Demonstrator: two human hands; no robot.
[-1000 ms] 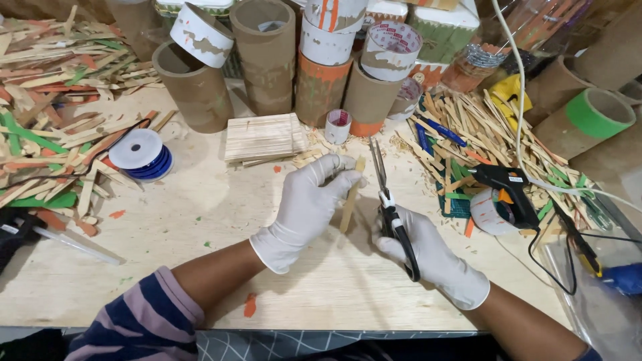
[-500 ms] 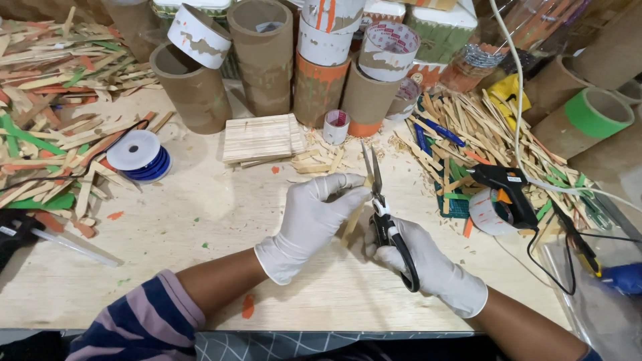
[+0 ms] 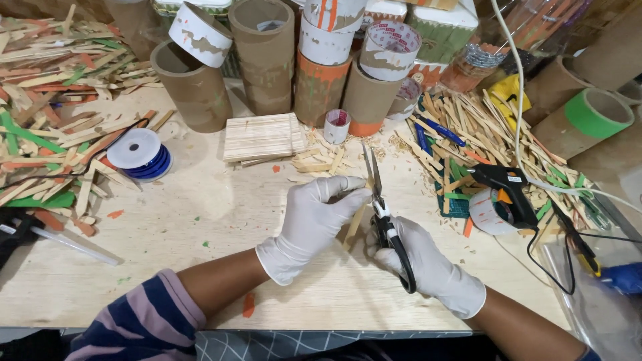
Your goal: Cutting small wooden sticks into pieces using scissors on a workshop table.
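A pale flat wooden stick (image 3: 356,222) tilts above the surface beside black-handled scissors (image 3: 384,217), whose steel blades point away, nearly closed.

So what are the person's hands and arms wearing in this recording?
Both the left hand and the right hand wear thin white disposable gloves ending at the wrist. The left arm has a pushed-up sleeve striped navy and mauve; the right forearm is bare where it shows.

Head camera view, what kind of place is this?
Likely a craft workbench: heaps of wooden sticks, cardboard tubes, a glue gun, and gloved hands, the right hand working scissors on a stick.
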